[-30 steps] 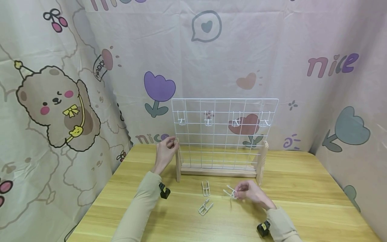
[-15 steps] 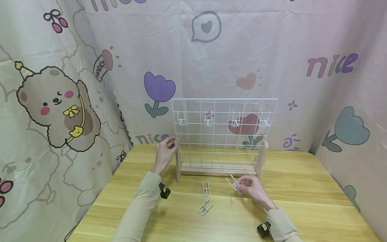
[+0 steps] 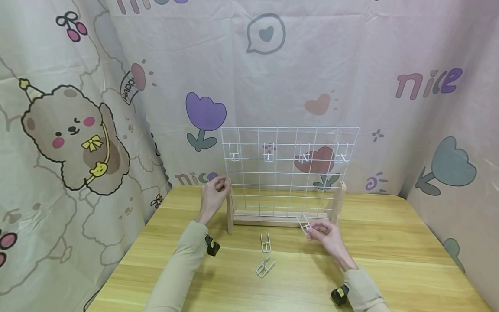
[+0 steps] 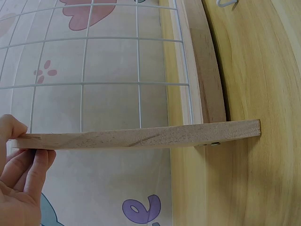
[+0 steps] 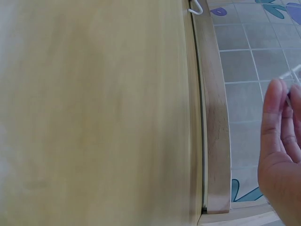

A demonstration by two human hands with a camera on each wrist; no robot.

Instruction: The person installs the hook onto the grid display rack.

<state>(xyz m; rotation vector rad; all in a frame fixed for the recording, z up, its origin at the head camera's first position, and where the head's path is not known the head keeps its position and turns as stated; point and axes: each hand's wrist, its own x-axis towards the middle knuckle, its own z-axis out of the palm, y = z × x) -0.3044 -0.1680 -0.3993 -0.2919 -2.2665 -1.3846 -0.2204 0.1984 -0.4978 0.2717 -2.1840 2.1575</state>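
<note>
A white wire grid (image 3: 286, 173) stands upright in a wooden base, with several white wire hooks (image 3: 268, 157) hanging in a row near its top. My left hand (image 3: 212, 195) pinches the top of the base's left upright (image 3: 230, 212); the left wrist view shows thumb and fingers on either side of that wooden upright (image 4: 141, 136). In my right hand (image 3: 329, 238) a white wire hook (image 3: 303, 225) is pinched between thumb and fingers, its prongs pointing up in front of the grid's lower right part. The right wrist view catches only a bit of the hook beyond the fingertips.
Two more white wire hooks, one upper (image 3: 265, 243) and one lower (image 3: 265, 267), lie on the wooden table (image 3: 390, 251) in front of the base. A patterned cloth (image 3: 312, 65) hangs behind and at both sides.
My right hand has lifted the wire hook and carried it forward and slightly right, toward the grid's lower part. The left hand keeps its place on the upright.
</note>
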